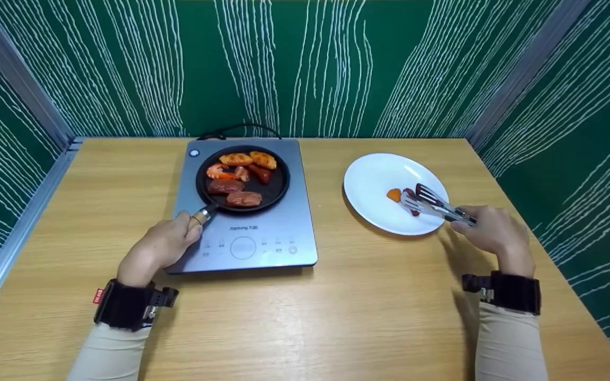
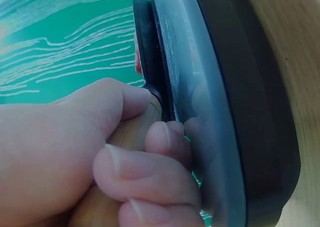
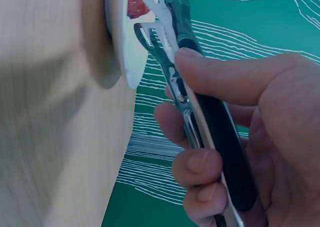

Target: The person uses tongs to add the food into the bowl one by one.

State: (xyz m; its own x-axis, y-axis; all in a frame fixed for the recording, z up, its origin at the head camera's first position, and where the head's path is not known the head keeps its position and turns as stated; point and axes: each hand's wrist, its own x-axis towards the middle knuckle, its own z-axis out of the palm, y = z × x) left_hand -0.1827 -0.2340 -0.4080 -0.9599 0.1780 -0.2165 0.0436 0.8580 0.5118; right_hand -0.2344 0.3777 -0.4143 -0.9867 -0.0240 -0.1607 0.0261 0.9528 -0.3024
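Note:
My left hand grips the wooden handle of a black frying pan, its fingers curled around it. Inside the pan lie brown meat pieces, yellow-orange browned pieces, a curved orange-red piece and a dark red chunk. On the right, my right hand holds metal tongs with dark grips, the thumb on top. The slotted tong tips are over a white plate, at a dark red piece of food that they partly hide. Beside them on the plate is a small orange piece.
The pan stands on a silver induction cooker whose black cable runs behind it along the wall. Green panels with white lines enclose the wooden table at the back and both sides.

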